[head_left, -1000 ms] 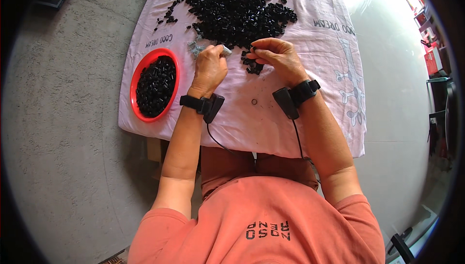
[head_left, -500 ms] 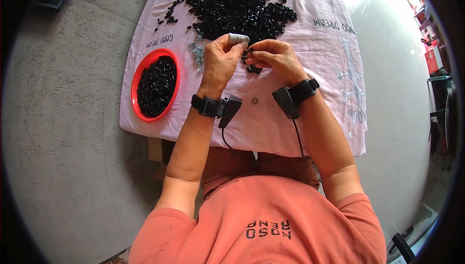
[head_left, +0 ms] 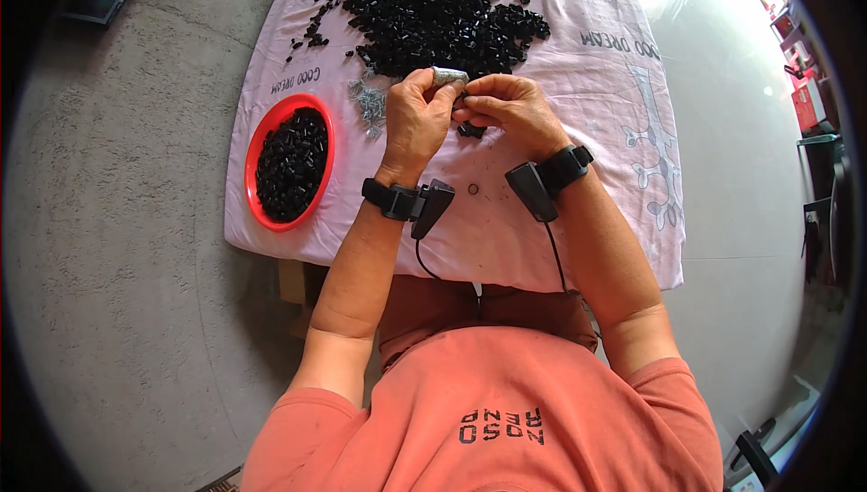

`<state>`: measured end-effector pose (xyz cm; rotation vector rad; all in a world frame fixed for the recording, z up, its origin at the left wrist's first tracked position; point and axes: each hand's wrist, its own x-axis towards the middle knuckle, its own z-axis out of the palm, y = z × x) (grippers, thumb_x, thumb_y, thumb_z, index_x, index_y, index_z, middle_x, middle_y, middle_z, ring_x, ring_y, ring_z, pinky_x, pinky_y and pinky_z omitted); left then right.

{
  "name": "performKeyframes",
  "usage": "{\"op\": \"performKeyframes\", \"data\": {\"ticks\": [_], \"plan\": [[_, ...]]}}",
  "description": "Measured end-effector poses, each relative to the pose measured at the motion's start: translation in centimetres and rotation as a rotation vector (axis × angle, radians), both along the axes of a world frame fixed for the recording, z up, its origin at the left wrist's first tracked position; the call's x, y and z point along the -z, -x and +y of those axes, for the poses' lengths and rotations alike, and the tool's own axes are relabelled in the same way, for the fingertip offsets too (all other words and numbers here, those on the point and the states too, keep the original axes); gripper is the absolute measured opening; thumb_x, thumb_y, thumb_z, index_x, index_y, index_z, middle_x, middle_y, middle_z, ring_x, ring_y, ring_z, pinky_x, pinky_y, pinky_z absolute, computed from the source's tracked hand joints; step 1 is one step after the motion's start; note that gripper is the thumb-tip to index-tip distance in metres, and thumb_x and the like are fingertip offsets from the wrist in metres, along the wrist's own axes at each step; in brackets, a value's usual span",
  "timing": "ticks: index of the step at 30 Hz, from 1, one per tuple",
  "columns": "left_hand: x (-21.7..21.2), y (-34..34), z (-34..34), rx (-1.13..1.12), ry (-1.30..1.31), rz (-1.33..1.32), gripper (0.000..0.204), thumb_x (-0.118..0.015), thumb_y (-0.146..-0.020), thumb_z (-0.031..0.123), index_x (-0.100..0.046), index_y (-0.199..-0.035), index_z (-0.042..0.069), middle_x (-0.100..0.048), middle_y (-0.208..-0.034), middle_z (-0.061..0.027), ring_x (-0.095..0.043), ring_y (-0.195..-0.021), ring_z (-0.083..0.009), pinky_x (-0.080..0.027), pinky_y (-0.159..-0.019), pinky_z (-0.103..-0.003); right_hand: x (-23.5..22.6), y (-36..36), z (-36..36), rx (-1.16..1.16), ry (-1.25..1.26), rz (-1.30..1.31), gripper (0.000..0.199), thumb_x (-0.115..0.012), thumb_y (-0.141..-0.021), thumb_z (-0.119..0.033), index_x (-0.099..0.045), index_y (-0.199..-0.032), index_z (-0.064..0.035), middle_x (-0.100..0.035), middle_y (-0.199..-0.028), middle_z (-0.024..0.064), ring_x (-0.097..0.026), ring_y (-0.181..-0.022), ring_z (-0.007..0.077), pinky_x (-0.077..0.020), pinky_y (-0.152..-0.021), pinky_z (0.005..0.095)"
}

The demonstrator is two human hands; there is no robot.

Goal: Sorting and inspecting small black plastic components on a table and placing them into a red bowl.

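Note:
At the near edge of a heap of small glossy black pieces [head_left: 424, 13], my two hands meet almost fingertip to fingertip. My left hand [head_left: 417, 126] is closed in a pinch; a silvery-grey wrap [head_left: 449, 76] covers its index finger. What sits in that pinch is mostly hidden. My right hand [head_left: 517, 112] pinches a small black piece, dark between the two hands. Just below the fingertips lie a few loose black pieces [head_left: 470, 131]. Left of my left hand is a small scatter of thin silvery-grey bits [head_left: 368, 105].
A red bowl [head_left: 329, 144] filled with black pieces [head_left: 291, 167] stands at the left on a pale pink cloth [head_left: 596, 239] covering the table. A tiny dark ring [head_left: 473, 189] lies between my wrists. Cabled black devices [head_left: 433, 207] are strapped to both wrists.
Both hands stay together in nearly the same place. My left hand has shifted very slightly right and nearer. The dark piece at the fingertips is now more covered.

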<state>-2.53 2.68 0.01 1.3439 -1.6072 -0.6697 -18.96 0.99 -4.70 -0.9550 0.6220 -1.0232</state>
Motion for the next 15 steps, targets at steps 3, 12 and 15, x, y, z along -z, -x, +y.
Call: {"op": "performKeyframes", "data": {"ticks": [3,12,15], "plan": [[-0.63,0.64,0.54,-0.014,0.100,-0.115,0.006,-0.069,-0.088,0.004,-0.071,-0.089,-0.001,-0.067,-0.084,-0.0065,-0.067,-0.070,-0.0148,-0.052,-0.061,-0.028,0.31,0.08,-0.13,-0.005,0.000,-0.014,0.018,-0.067,-0.094,-0.006,-0.067,-0.109,0.0034,-0.072,-0.098,0.0125,-0.073,-0.089,0.0198,-0.0602,-0.078,0.0264],[-0.21,0.57,0.49,0.025,0.322,-0.279,0.006,-0.069,-0.086,0.002,-0.066,-0.083,-0.002,-0.062,-0.081,-0.0128,-0.064,-0.068,-0.0277,-0.050,-0.061,-0.037,0.45,-0.11,-0.08,0.028,-0.018,-0.027,0.017,-0.065,-0.096,-0.007,-0.067,-0.108,0.0038,-0.072,-0.097,0.0118,-0.074,-0.087,0.0197,-0.0605,-0.076,0.0247],[-0.07,0.60,0.41,0.036,0.354,-0.280,0.006,-0.068,-0.086,0.002,-0.065,-0.083,-0.002,-0.062,-0.080,-0.0127,-0.063,-0.068,-0.0278,-0.050,-0.061,-0.037,0.59,-0.16,-0.01,0.030,-0.025,-0.066,0.016,-0.065,-0.096,-0.008,-0.067,-0.107,0.0031,-0.072,-0.096,0.0109,-0.073,-0.086,0.0188,-0.0603,-0.075,0.0243]]}}
